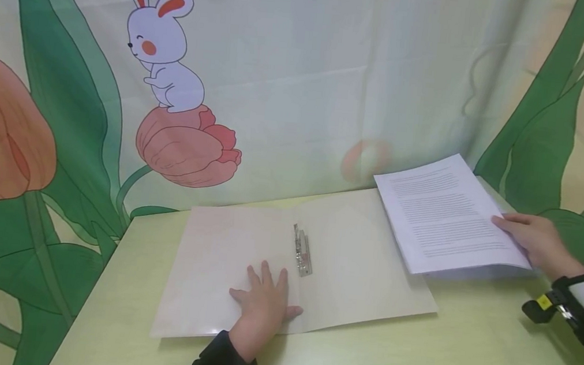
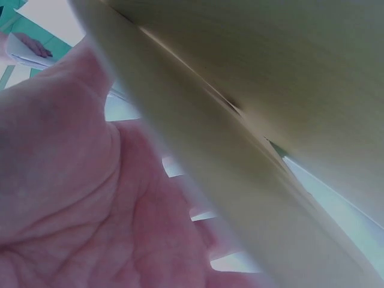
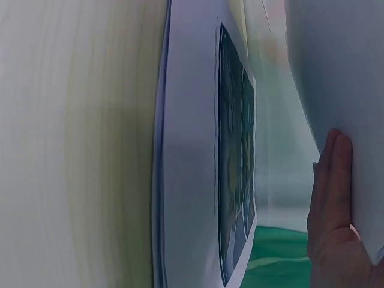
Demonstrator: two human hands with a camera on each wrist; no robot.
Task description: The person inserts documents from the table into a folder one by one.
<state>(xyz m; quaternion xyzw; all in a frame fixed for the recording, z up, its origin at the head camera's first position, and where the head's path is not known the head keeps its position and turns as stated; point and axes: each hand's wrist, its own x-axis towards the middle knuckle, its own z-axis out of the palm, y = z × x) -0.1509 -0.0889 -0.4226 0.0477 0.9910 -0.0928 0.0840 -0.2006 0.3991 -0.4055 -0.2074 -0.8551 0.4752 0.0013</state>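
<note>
An open cream-coloured file folder point(image 1: 358, 258) lies flat on the table, with a metal lever clip point(image 1: 302, 252) near its spine. My left hand point(image 1: 263, 304) rests on the folder's left half, fingers spread, below the clip. At the right, my right hand point(image 1: 537, 241) grips printed paper sheets point(image 1: 440, 213) by their right edge, thumb on top. The sheets overlap the folder's upper right part and stand tilted. In the right wrist view, the fingers point(image 3: 336, 180) support a lifted sheet from below. Under it lies a page with a dark printed picture point(image 3: 234, 162).
The pale yellow-green table point(image 1: 359, 362) extends in front of the folder. Behind it hangs a curtain point(image 1: 299, 102) printed with a rabbit, tulips and leaves. A dark wrist strap with a camera point(image 1: 538, 311) sits at the right wrist.
</note>
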